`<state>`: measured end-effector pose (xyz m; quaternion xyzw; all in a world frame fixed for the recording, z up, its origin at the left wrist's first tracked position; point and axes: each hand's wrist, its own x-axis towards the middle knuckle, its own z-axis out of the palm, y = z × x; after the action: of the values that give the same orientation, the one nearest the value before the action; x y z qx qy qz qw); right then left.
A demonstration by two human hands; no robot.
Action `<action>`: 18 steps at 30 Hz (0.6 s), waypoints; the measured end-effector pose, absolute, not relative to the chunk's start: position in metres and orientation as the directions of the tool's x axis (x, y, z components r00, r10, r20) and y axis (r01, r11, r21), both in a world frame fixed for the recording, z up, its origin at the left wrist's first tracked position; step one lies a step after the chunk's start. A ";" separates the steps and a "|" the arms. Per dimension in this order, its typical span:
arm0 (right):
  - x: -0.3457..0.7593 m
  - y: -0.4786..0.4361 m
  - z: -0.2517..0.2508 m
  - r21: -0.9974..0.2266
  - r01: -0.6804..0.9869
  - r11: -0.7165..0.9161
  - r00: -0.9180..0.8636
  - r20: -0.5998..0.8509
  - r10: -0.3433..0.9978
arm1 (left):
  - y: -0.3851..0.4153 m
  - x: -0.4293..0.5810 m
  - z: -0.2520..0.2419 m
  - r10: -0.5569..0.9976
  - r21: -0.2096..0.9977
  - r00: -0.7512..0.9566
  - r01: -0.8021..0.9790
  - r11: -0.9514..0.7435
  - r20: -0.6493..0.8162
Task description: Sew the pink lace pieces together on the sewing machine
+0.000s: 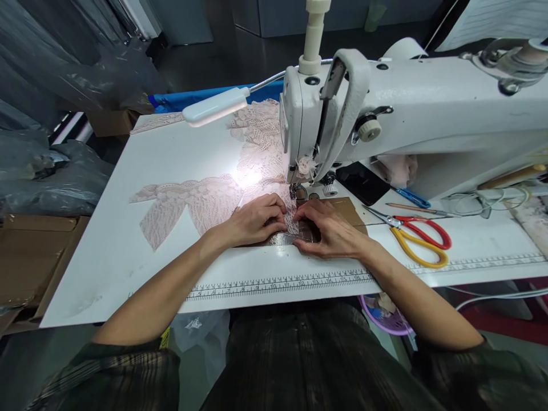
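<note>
Pale pink lace fabric spreads over the white table and runs under the presser foot of the sewing machine. Just in front of the foot, my left hand has its fingers bent and closed on the lace's near end. From the other side my right hand grips the right edge of the same lace, its index finger and thumb at the strip. Beneath both hands lies a brown plate with a shiny, clear-looking strip along its near edge. The fingertips partly cover the lace.
Scissors with red and yellow handles lie right of my right hand, near a black phone, blue snips and a pencil. A lit lamp hangs over the lace. A printed ruler follows the table's front edge. Cardboard boxes stand left.
</note>
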<state>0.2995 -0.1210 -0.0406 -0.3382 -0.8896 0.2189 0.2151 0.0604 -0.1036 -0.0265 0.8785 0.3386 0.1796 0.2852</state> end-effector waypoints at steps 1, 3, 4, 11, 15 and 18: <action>0.299 -0.121 -0.040 -0.532 0.513 0.674 -0.677 0.232 0.698 | -0.104 0.061 -0.026 0.703 0.616 0.700 0.500 -0.608 0.126; 0.299 -0.121 -0.040 -0.527 0.524 0.669 -0.673 0.226 0.704 | -0.104 0.062 -0.026 0.702 0.605 0.698 0.503 -0.617 0.137; 0.299 -0.121 -0.040 -0.526 0.527 0.668 -0.672 0.224 0.706 | -0.104 0.062 -0.027 0.696 0.599 0.704 0.499 -0.626 0.141; 0.298 -0.123 -0.039 -0.515 0.537 0.668 -0.672 0.219 0.708 | -0.103 0.062 -0.029 0.660 0.562 0.729 0.473 -0.679 0.184; 0.298 -0.124 -0.037 -0.520 0.535 0.666 -0.670 0.218 0.709 | -0.106 0.064 -0.028 0.700 0.621 0.692 0.473 -0.625 0.177; 0.295 -0.124 -0.038 -0.514 0.547 0.661 -0.662 0.217 0.717 | -0.106 0.064 -0.027 0.723 0.655 0.671 0.473 -0.589 0.165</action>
<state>0.2951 -0.1240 -0.0381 -0.3561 -0.8878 0.2070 0.2054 0.0640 -0.1063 -0.0271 0.8656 0.3456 0.2126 0.2936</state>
